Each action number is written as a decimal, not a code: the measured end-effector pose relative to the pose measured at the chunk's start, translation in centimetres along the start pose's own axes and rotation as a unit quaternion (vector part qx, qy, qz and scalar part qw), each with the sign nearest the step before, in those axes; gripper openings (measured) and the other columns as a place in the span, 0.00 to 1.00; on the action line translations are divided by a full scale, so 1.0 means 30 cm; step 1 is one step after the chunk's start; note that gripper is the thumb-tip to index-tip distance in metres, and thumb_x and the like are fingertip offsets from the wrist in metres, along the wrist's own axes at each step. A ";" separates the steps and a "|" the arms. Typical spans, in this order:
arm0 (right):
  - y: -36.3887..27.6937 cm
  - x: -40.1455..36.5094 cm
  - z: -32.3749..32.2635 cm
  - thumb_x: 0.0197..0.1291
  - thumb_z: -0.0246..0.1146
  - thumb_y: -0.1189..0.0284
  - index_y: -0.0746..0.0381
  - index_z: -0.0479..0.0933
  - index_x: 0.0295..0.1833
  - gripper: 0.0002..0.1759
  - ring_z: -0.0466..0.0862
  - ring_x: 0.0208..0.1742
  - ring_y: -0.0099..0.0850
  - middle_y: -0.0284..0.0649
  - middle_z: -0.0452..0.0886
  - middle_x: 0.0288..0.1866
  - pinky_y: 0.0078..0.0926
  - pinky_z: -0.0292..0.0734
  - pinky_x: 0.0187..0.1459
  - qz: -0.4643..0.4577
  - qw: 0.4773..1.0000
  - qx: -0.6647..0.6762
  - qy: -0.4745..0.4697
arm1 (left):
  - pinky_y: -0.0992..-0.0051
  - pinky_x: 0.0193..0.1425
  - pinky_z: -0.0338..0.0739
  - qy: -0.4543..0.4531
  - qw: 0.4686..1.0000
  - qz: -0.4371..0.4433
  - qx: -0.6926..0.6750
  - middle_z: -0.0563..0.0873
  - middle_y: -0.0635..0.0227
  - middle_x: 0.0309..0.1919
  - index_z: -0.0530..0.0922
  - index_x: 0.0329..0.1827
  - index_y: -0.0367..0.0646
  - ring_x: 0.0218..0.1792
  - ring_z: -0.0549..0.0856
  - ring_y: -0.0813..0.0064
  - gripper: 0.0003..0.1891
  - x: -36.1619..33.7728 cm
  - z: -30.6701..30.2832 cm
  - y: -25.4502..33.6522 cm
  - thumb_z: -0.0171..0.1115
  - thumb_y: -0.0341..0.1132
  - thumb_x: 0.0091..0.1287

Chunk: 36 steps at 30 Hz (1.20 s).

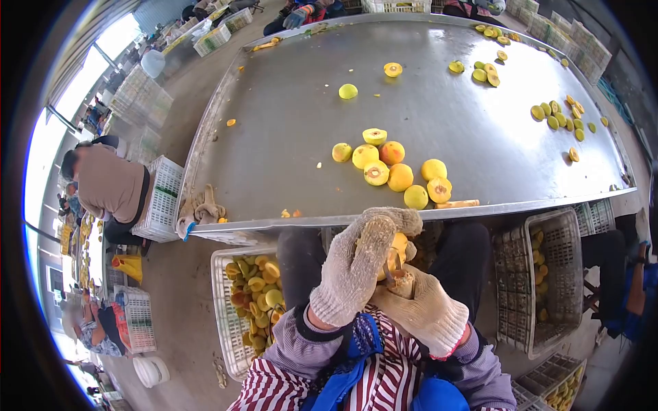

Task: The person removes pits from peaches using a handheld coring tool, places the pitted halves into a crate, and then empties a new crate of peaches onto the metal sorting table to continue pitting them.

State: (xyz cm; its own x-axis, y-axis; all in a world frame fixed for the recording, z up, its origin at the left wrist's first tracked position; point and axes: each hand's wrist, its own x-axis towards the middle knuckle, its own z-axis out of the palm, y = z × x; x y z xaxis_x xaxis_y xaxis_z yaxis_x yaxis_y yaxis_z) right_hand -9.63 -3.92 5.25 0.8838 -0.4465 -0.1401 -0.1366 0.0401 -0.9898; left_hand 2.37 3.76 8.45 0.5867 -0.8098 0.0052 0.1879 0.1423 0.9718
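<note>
My left hand (353,264), in a knit work glove, is closed around a yellow peach (397,248) above my lap. My right hand (428,312), gloved too, grips the thick, worn handle (401,283) of a small knife, its blade against the fruit; the blade's tip is hidden. Just beyond my hands, a cluster of whole and halved peaches (401,177) lies on the metal table (274,151). Some cut faces show the pit. A light wooden stick-like piece (457,204) rests along the near table edge.
A white crate of peach halves (229,322) stands to my left, another crate (515,288) to my right. Crumpled gloves (205,205) lie at the table's left corner. More peaches (562,116) are scattered at right. Co-workers sit left (113,181), right and across the table.
</note>
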 end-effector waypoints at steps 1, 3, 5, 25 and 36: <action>-0.006 0.003 -0.004 0.64 0.69 0.65 0.66 0.77 0.44 0.15 0.82 0.21 0.29 0.35 0.81 0.25 0.29 0.76 0.24 0.063 0.996 0.058 -0.040 | 0.73 0.48 0.83 0.000 1.000 0.001 0.000 0.85 0.56 0.51 0.78 0.60 0.35 0.45 0.86 0.71 0.28 -0.001 0.001 0.001 0.47 0.55 0.81; -0.097 -0.002 -0.049 0.65 0.68 0.65 0.65 0.77 0.43 0.14 0.79 0.20 0.25 0.33 0.80 0.24 0.25 0.74 0.22 0.156 0.979 0.095 -0.094 | 0.74 0.49 0.83 0.003 0.994 0.052 0.094 0.87 0.57 0.49 0.81 0.55 0.33 0.44 0.86 0.73 0.23 -0.007 0.003 0.001 0.50 0.48 0.81; -0.125 -0.011 -0.071 0.67 0.67 0.64 0.65 0.77 0.42 0.14 0.76 0.19 0.21 0.31 0.78 0.23 0.22 0.71 0.21 0.249 0.948 0.134 -0.147 | 0.73 0.49 0.83 -0.009 0.984 0.078 0.158 0.88 0.58 0.47 0.82 0.53 0.33 0.44 0.86 0.74 0.21 -0.009 -0.001 0.012 0.52 0.46 0.81; 0.022 -0.022 -0.157 0.66 0.67 0.67 0.65 0.76 0.42 0.12 0.67 0.13 0.17 0.29 0.70 0.18 0.16 0.57 0.14 0.275 0.850 0.350 -0.282 | 0.67 0.48 0.83 -0.120 0.949 0.194 0.218 0.90 0.56 0.42 0.85 0.46 0.36 0.41 0.89 0.60 0.17 0.063 -0.008 -0.031 0.59 0.44 0.75; 0.018 0.030 -0.151 0.65 0.68 0.63 0.62 0.76 0.41 0.14 0.68 0.14 0.16 0.29 0.72 0.19 0.16 0.59 0.15 0.264 0.862 0.259 -0.346 | 0.77 0.43 0.83 0.035 0.994 -0.014 -0.102 0.88 0.63 0.43 0.81 0.54 0.37 0.38 0.88 0.74 0.22 0.100 -0.045 -0.162 0.53 0.50 0.80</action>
State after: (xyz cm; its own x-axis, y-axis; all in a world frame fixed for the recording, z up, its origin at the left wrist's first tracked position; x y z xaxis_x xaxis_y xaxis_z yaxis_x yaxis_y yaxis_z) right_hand -10.94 -8.36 4.70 0.8396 0.3890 -0.3792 -0.5417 0.5481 -0.6373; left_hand 4.28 1.41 3.43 0.6312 -0.7744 -0.0437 0.3556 0.2388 0.9036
